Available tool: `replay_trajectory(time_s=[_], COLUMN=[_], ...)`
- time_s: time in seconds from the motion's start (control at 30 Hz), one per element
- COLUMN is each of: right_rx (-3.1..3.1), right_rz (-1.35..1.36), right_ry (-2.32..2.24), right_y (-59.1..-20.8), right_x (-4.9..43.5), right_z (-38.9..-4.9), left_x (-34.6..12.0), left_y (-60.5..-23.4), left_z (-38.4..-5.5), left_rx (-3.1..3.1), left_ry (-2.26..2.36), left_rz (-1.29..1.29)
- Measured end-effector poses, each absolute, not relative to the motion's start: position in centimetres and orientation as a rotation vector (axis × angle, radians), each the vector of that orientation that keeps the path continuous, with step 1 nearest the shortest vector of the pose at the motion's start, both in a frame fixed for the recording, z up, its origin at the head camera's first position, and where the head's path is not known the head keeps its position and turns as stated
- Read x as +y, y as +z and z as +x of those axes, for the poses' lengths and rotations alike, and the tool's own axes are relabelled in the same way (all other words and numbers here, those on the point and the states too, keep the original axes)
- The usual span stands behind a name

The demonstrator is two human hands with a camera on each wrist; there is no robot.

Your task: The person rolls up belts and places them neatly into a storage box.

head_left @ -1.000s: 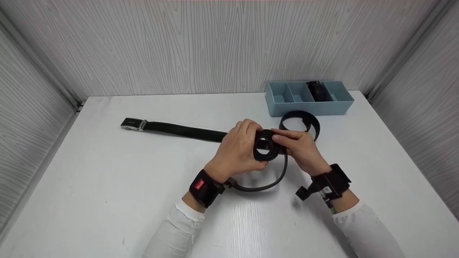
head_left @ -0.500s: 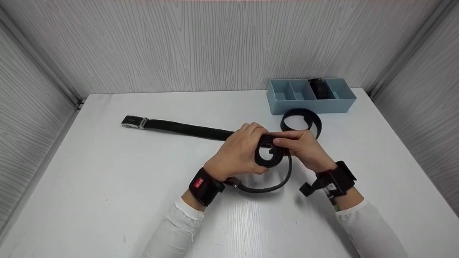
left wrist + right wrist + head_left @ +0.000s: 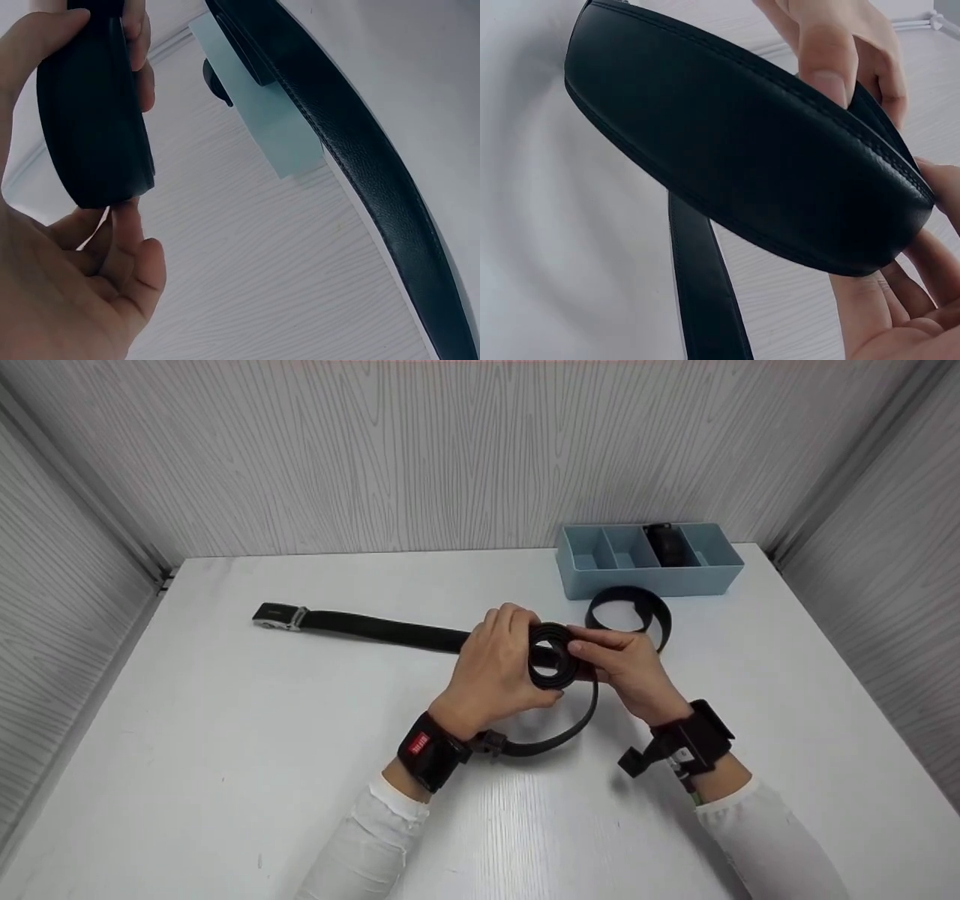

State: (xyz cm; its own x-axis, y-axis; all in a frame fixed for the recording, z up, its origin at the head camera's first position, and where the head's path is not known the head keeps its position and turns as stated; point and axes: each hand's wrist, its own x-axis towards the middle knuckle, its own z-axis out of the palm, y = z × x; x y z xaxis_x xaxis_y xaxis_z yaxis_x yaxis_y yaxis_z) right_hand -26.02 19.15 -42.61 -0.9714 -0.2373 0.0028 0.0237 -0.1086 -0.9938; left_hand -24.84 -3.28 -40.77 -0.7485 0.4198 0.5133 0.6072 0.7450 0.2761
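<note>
I have the left hand curled round a coil of black belt, fingers over its far edge and thumb under its near edge, while the right hand pinches the strap at the coil's right side. So both are clamped on the same roll, which appears to be held up above the white table, its round opening facing the head camera. From the right hand's pinch the loose tail bends down and back in 1 wide curve to a small buckle by the left wristband. As I judge it, the step is winding that strap in. I'd squeeze with the left just enough to stop the turns springing apart, without flattening the opening, and feed from the right in short bites under light tension, each turn flush with the edges beneath so the roll doesn't cone sideways. I'd never relax the 2 grips together. The buckle end is probably stiffest, so I'd steer it clear of the wristband. Behind, a 2nd belt lies straight along the table; I'd avoid catching it. A looser loop sits just in front of the blue tray; the hands hide whether it joins that straight belt.
</note>
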Motion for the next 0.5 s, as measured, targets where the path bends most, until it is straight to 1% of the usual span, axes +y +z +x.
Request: replay_trajectory(time_s=[0.13,0.37,0.5], right_rx=[1.991,2.025,2.019], right_rz=[-0.241,-0.287,-0.297], right_ry=[-2.15,-2.002,-1.982], right_y=[-42.7,-42.6,-42.4], right_x=[19.4,20.5,20.5], right_z=[-26.3,-26.8,-26.6], left_x=[-3.5,-3.9,-3.8], left_y=[-40.5,-40.2,-40.3], left_z=[-24.8,-24.9,-24.8], left_rx=[-2.607,-2.614,-2.585], left_ry=[-0.648,-0.739,-0.715], left_rz=[-0.851,-1.087,-1.107])
